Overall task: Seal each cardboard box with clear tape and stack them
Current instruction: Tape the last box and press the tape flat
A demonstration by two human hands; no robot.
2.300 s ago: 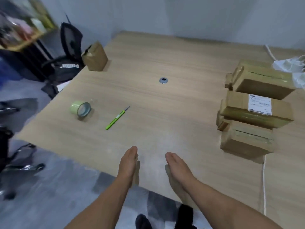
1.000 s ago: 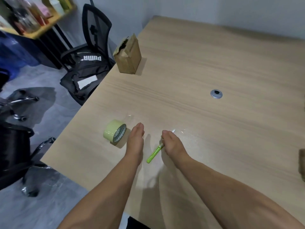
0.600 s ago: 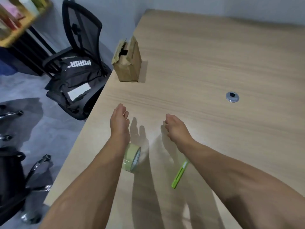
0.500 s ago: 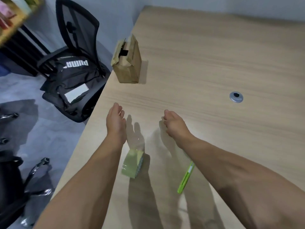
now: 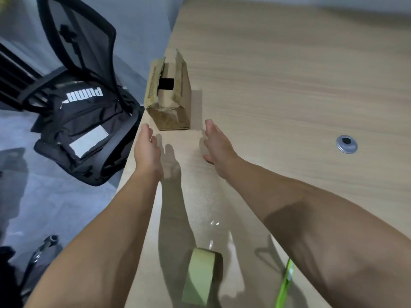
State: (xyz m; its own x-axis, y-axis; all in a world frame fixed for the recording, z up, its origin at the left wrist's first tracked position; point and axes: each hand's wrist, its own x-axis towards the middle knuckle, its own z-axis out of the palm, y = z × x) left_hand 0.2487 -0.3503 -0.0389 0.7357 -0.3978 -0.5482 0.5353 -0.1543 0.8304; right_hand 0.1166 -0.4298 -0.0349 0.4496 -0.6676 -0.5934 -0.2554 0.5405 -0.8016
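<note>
Left hand [image 5: 146, 150] and right hand [image 5: 219, 145] reach toward the unsealed cardboard box [image 5: 175, 112] at the left edge of the surface [image 5: 289, 74].
Fingers are straight, spread and empty, just short of the box. Its worn cardboard looks light and crushable; grip the 2 long side walls, not the loose flaps. The black bag [image 5: 84, 112] reads "PUMA", mirrored.

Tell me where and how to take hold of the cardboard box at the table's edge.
Grip the cardboard box low on its two long side walls, left hand on the left wall, right hand on the right, coming from its near end. It stands narrow, end toward the person, and its ragged top flaps gape open, so the top probably offers no firm hold.
</note>
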